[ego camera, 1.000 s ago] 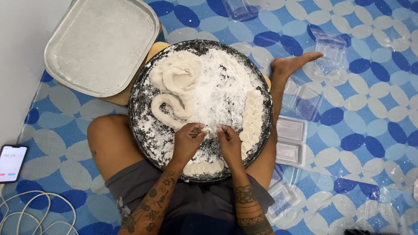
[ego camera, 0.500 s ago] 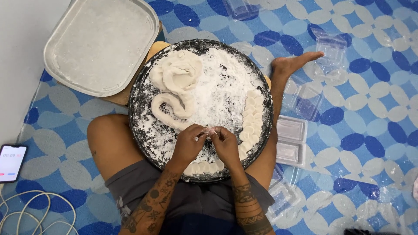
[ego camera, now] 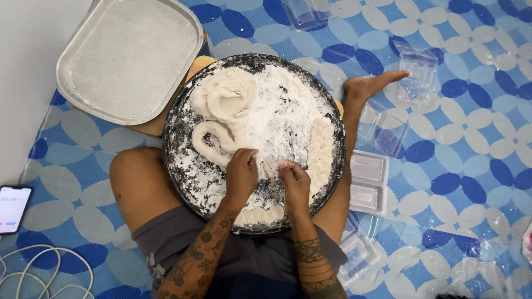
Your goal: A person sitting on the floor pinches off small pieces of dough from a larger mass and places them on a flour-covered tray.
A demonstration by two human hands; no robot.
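The support was a floor mat (ego camera: 454,182) with a blue-and-white oval pattern. A person sat directly on it, one bare foot (ego camera: 372,84) resting on the mat at the right. Clear plastic boxes (ego camera: 370,182) lay scattered on the right side, one more (ego camera: 306,12) at the top edge. A phone (ego camera: 13,208) with a lit screen lay at the left edge, a white cable (ego camera: 41,268) coiled just below it.

a dark round tray (ego camera: 183,166) dusted white with flour, holding off-white dough (ego camera: 224,99). at ten o'clock, a pale silver-grey rectangular tray (ego camera: 72,88). beneath everything, a blue mat (ego camera: 471,182) patterned with grey-white ovals. grey shorts (ego camera: 166,243) at six o'clock; black tattoos on both forearms.
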